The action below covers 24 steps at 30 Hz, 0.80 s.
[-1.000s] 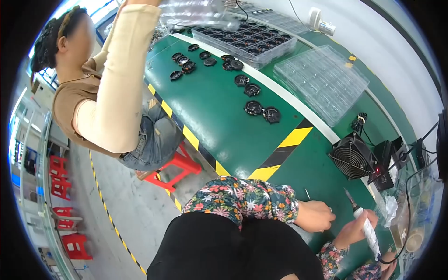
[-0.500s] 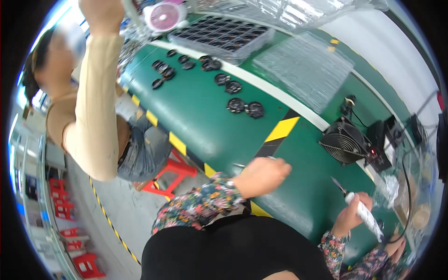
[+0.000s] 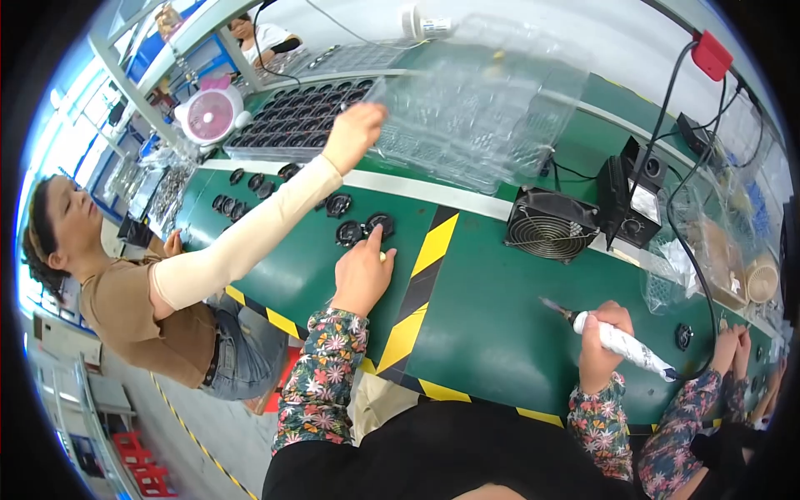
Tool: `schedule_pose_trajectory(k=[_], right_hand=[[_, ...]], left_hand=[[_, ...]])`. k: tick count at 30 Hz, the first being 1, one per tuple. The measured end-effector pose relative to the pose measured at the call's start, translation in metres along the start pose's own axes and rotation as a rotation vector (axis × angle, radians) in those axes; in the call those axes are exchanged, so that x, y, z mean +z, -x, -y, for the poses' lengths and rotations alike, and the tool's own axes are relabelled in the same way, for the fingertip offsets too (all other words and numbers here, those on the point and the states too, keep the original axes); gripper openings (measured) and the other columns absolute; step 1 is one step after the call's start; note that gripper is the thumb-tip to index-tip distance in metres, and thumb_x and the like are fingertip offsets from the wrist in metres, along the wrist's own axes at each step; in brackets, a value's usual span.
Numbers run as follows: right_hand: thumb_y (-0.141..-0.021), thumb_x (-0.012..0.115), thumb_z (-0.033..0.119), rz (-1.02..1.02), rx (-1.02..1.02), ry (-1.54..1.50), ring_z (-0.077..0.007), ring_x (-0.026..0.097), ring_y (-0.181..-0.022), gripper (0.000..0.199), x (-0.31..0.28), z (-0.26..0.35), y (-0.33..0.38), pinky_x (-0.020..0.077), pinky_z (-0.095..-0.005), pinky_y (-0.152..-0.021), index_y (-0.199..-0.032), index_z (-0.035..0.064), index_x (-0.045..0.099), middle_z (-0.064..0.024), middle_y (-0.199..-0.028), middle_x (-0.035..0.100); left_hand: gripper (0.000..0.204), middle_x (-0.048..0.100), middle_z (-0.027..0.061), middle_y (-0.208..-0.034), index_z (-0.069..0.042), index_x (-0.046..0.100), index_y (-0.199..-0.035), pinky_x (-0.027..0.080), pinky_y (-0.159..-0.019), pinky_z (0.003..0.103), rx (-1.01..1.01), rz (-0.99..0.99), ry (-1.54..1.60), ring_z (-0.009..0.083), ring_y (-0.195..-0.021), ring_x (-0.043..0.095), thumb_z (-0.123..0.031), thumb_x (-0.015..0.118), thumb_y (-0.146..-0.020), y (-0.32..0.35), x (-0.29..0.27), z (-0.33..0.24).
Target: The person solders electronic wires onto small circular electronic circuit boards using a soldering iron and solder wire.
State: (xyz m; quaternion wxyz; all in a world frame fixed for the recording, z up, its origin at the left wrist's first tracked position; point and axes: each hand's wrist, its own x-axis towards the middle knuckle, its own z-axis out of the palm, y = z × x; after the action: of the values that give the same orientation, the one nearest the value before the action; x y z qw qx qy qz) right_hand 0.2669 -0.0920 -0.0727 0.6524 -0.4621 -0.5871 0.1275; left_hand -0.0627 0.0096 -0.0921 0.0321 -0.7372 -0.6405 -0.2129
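Observation:
My left hand reaches over the green table, its index finger at the edge of a round black part. A small pale thing shows between thumb and index finger, too little of it to name. Another round black part lies just left of that one. In my right hand is a soldering iron with a white-wrapped handle, its metal tip pointing left above the table. The iron's dark cord runs off from the handle's rear end.
On the left a co-worker's sleeved arm stretches across the table toward clear plastic trays. A tray of black parts stands behind. A black fan sits at the table's back. Another person's hands work at right.
My left hand has moved forward and left to the black parts. The co-worker's arm has come down across the table, and the clear trays look lifted. My right hand still holds the iron.

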Motion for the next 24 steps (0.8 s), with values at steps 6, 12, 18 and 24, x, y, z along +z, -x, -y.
schedule_pose_trajectory(k=[6, 12, 18, 24], right_hand=[[-0.072, 0.060, -0.002, 0.028, -0.011, 0.067, -0.0151, 0.046, -0.054, 0.011, -0.004, 0.002, -0.002, 0.0384, -0.0272, -0.050, -0.077, 0.0020, 0.052, -0.0066, -0.064, 0.051], [-0.071, 0.064, -0.001, 0.109, -0.022, 0.125, -0.0187, 0.050, -0.053, 0.013, -0.007, 0.004, -0.006, 0.0399, -0.0295, -0.049, -0.076, 0.0037, 0.053, -0.0069, -0.063, 0.054], [-0.070, 0.065, 0.000, 0.121, -0.041, 0.134, -0.0204, 0.050, -0.052, 0.015, -0.008, 0.009, -0.010, 0.0408, -0.0309, -0.050, -0.076, 0.0042, 0.052, -0.0068, -0.063, 0.054], [-0.068, 0.066, 0.001, 0.106, -0.043, 0.153, -0.0211, 0.051, -0.052, 0.016, -0.011, 0.011, -0.009, 0.0407, -0.0315, -0.050, -0.075, 0.0047, 0.052, -0.0066, -0.062, 0.055]], left_hand=[[0.039, 0.061, 0.0132, -0.072, -0.013, 0.057, -0.117, 0.049, -0.060, 0.040, -0.090, 0.030, -0.057, 0.0302, -0.066, 0.061, -0.018, 0.061, -0.078, -0.011, -0.005, -0.009], [0.034, 0.055, 0.0130, -0.095, -0.011, 0.064, -0.104, 0.049, -0.066, 0.040, -0.026, -0.008, -0.127, 0.0306, -0.078, 0.059, -0.007, 0.059, -0.071, -0.025, -0.011, -0.005], [0.037, 0.047, 0.0146, -0.126, -0.011, 0.067, -0.102, 0.048, -0.081, 0.039, 0.049, 0.059, -0.181, 0.0325, -0.096, 0.057, -0.003, 0.057, -0.068, -0.030, -0.011, 0.002], [0.035, 0.055, 0.0160, -0.118, -0.008, 0.065, -0.102, 0.051, -0.072, 0.039, 0.323, 0.197, 0.020, 0.0333, -0.082, 0.062, -0.004, 0.057, -0.068, -0.007, -0.008, -0.054]])
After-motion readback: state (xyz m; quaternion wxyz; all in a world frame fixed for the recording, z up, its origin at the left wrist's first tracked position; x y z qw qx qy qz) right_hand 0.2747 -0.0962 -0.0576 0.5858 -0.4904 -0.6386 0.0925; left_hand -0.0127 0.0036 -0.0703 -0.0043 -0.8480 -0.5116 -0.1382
